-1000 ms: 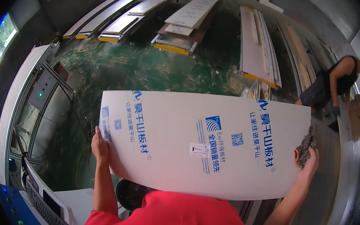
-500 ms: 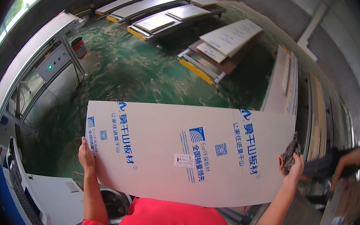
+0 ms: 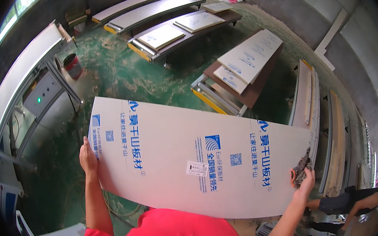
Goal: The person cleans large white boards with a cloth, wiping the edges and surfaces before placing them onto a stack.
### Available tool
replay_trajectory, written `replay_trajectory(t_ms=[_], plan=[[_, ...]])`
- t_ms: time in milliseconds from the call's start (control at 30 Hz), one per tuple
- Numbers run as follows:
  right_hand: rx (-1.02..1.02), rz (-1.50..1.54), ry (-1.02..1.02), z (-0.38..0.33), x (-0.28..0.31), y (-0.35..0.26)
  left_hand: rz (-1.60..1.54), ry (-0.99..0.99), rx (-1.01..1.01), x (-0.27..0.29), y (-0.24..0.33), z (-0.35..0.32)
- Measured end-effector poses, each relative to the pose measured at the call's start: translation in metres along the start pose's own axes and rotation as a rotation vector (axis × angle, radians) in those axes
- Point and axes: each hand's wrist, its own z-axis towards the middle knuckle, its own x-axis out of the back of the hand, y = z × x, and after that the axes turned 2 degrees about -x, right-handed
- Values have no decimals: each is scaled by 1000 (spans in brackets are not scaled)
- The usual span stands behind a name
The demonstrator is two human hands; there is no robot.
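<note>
Both hands, left hand (image 3: 88,157) and right hand (image 3: 303,178), grip the white panel's (image 3: 194,161) ends, long axis left-to-right.

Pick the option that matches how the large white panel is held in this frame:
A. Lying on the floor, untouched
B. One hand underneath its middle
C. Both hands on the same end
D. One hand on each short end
D: the left hand grips the left end of the white panel and the right hand, with a dark rag pressed against the board, grips the right end.
</note>
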Motion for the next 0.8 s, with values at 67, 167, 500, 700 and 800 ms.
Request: replay_trajectory(t_ms=[67, 167, 500, 700, 800], plan=[[39, 10, 15, -5, -10, -4, -2, 30, 0, 2, 13, 3], [45, 54, 40, -18, -24, -23, -59, 39, 13, 7, 24, -6], [44, 41, -11, -9, -18, -31, -226, 40, -46, -6, 30, -15], [1, 27, 15, 0, -24, -36, -304, -51, -24, -14, 26, -3], [-20, 24, -4, -9, -22, -47, -366, -38, -34, -6, 29, -15]])
